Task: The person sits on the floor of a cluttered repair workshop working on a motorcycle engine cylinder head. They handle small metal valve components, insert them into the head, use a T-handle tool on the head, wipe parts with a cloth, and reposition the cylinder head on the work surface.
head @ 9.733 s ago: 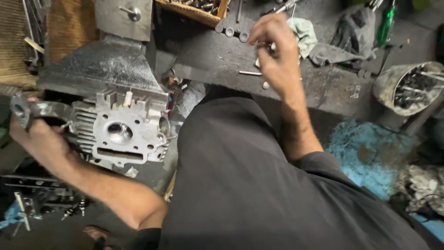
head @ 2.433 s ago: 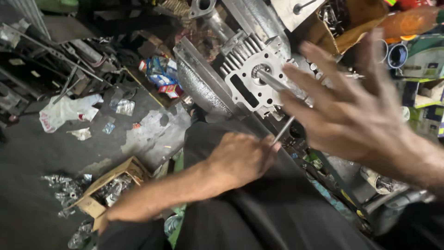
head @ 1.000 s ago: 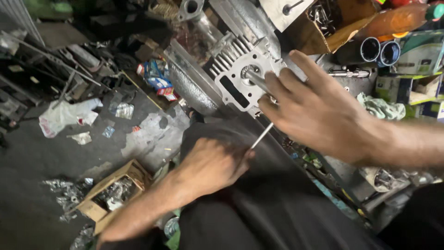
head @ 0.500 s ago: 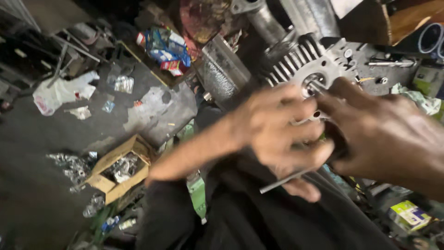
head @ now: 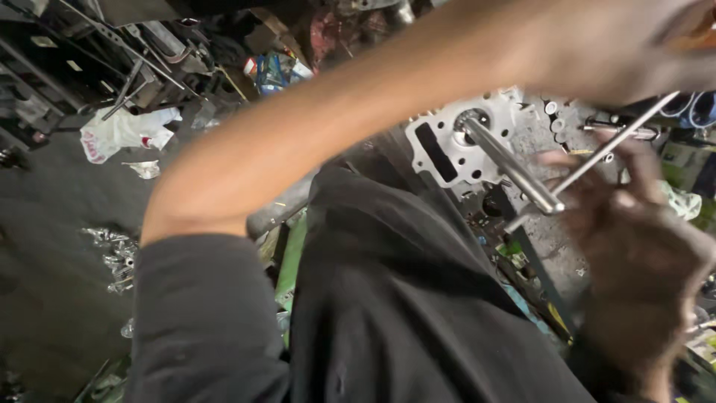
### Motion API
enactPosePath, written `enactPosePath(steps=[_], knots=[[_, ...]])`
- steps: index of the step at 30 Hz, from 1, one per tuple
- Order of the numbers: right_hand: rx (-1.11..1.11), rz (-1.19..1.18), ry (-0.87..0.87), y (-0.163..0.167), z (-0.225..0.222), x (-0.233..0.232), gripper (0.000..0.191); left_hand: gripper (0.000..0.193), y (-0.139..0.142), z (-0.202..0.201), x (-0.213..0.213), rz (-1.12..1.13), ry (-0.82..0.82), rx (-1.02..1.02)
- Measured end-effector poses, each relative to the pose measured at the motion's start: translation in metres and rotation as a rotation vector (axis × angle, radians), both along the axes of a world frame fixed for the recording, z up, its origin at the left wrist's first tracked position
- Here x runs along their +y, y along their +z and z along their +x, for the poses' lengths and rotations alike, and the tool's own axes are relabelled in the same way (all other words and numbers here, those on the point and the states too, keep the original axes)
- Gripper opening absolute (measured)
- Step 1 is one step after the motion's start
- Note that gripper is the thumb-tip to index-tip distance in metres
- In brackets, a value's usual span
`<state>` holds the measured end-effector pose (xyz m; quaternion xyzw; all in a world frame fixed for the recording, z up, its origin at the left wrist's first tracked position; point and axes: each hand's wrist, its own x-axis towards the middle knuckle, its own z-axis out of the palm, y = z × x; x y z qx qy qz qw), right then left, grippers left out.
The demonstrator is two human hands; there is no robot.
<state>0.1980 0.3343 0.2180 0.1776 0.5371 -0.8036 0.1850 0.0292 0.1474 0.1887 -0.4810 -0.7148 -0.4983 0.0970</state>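
The work in hand centres on a pale metal engine head [head: 459, 142] lying among clutter at the upper middle of the view, its flat face turned up with a round bore and a dark rectangular opening showing. A thick steel bar [head: 511, 168] already sits with its far end in the round bore and slants down and right, out toward the person, so as far as can be judged the tool is seated and the turning or driving part is what remains; nothing shows any part freed from the head yet. A thinner rod [head: 615, 142] crosses above the near end of the bar, running up and right. The left hand [head: 611, 41] reaches across the top of the view on a long bare forearm; it is blurred and partly cut off by the frame edge, and the upper end of the thin rod runs up to it, but whether those fingers are closed on the rod cannot be told. The right hand [head: 634, 246] is at the lower right, fingers [head: 578, 160] loosely curled and spread toward the near end of the bar, close to it, yet blur hides whether they actually clamp it. A dark garment [head: 418, 313] fills the lower middle, and a white plastic bag [head: 123, 130] lies on the floor at left.
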Motion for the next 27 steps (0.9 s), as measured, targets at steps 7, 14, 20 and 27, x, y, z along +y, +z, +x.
enactPosePath(steps=[7, 14, 20, 27], knots=[[1.05, 1.282, 0.656, 0.059, -0.036, -0.01, 0.05, 0.042, 0.008, 0.168, -0.067, -0.41, 0.236, -0.272], [1.333, 1.831, 1.9, 0.043, -0.066, -0.093, 0.059, 0.022, -0.028, 0.214, -0.101, -0.255, 0.127, -0.52], [0.339, 1.623, 2.073, 0.038, -0.071, -0.118, 0.05, 0.047, -0.098, 0.238, -0.075, 0.237, 0.343, -0.368], [-0.08, 1.023, 1.009, 0.044, -0.065, -0.103, 0.036, 0.06, -0.049, 0.074, -0.059, 0.354, 0.35, -0.113]])
